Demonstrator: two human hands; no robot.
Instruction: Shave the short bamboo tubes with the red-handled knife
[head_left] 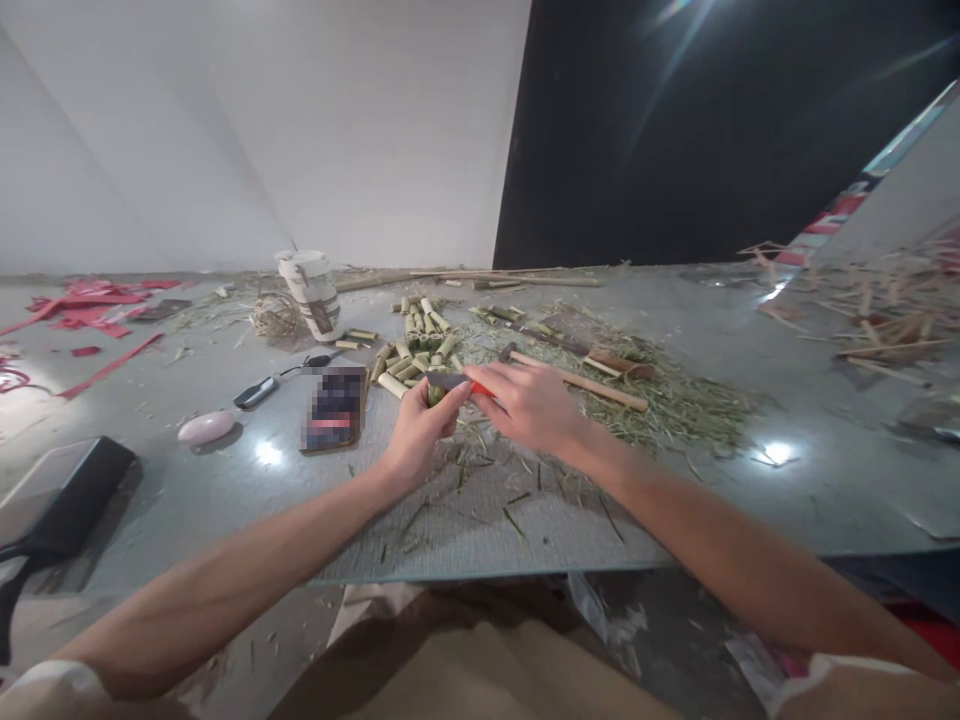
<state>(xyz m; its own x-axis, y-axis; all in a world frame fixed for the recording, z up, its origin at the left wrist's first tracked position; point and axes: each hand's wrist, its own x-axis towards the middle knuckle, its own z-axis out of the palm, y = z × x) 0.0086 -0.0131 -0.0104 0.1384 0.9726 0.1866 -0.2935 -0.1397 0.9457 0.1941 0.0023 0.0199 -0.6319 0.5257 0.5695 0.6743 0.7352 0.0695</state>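
Observation:
Over the near part of the table, my left hand (414,432) is closed around a short green bamboo piece (434,395), mostly hidden by the fingers. My right hand (534,405) grips a knife (448,380) by its orange-red handle, its dark blade lying over the bamboo piece against my left thumb. Just beyond the hands is a pile of cut bamboo pieces (421,322). A hammer (589,380) with a wooden handle lies to the right of them, on a heap of green shavings (697,400).
Left of the hands lie a phone (335,408), a key fob (256,392) and a smooth pink object (206,429). A paper cup (313,295) stands behind them. Red strips (97,305) and a black box (75,490) are farther left; thin wooden sticks (892,325) lie right.

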